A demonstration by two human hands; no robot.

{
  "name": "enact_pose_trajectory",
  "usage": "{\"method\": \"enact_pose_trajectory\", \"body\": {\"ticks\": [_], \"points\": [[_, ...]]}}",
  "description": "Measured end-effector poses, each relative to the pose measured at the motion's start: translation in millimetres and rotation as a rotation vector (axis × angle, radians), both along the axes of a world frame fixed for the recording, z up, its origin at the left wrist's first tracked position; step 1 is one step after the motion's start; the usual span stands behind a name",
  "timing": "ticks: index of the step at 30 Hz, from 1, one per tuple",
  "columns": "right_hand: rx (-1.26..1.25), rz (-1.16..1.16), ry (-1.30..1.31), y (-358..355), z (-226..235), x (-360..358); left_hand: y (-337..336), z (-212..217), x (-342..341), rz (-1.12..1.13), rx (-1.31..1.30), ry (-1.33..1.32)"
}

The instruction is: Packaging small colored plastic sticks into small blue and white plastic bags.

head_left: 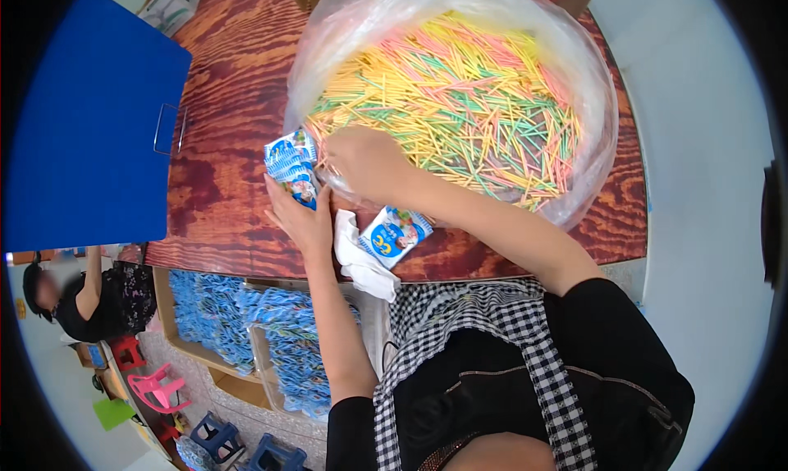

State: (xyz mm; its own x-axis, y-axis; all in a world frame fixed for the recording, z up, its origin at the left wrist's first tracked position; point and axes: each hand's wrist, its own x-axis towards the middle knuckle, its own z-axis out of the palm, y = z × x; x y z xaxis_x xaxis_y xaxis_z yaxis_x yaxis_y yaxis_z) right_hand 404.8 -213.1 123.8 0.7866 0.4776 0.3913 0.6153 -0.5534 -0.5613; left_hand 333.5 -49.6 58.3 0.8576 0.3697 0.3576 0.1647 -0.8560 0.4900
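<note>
Right now, the overlapping row of small blue-and-white printed packets (291,161) lies on the table left of centre, running away from the near edge. Your left hand (304,225) is part-open at the row's near end, fingers spread and touching it, with no firm grip evident. Your right hand (367,162) is curled just beside it; what, if anything, those fingers hold, you cannot tell from above. To work neatly, I'd keep the left hand's touch light so the packets stay aligned, and hold the right wrist clear of the big clear plastic bag of thin pastel sticks (460,102), toward the far edge. A single blue-and-white packet (396,237) sits near the near edge, beside a crumpled white cloth (361,262) overhanging it; mind your forearm there. Beyond the red-brown wood-grain table (234,69), a flat blue panel (90,118) stands along the left edge.
</note>
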Motion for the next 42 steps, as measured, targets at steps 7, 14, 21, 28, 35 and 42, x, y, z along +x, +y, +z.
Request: {"method": "enact_pose_trajectory", "body": {"ticks": [7, 14, 21, 28, 35, 42], "points": [[-0.349, -0.157, 0.48, -73, -6, -81, 2, 2, -11, -0.017, 0.027, -0.09], [-0.007, -0.232, 0.285, -83, -56, -85, -75, 29, -74, -0.214, -0.056, -0.115], [0.125, -0.054, -0.071, -101, -11, -95, -108, 71, -81, -0.323, -0.043, -0.042], [0.423, 0.004, 0.398, -124, -8, -77, -116, 82, -52, -0.5, -0.422, 0.132], [0.303, -0.029, 0.455, -152, 3, -73, -120, 55, -46, -0.554, -0.896, 0.352], [0.553, -0.139, 0.423, -160, -4, -74, -145, 59, -39, -0.578, -0.88, 0.383]]}}
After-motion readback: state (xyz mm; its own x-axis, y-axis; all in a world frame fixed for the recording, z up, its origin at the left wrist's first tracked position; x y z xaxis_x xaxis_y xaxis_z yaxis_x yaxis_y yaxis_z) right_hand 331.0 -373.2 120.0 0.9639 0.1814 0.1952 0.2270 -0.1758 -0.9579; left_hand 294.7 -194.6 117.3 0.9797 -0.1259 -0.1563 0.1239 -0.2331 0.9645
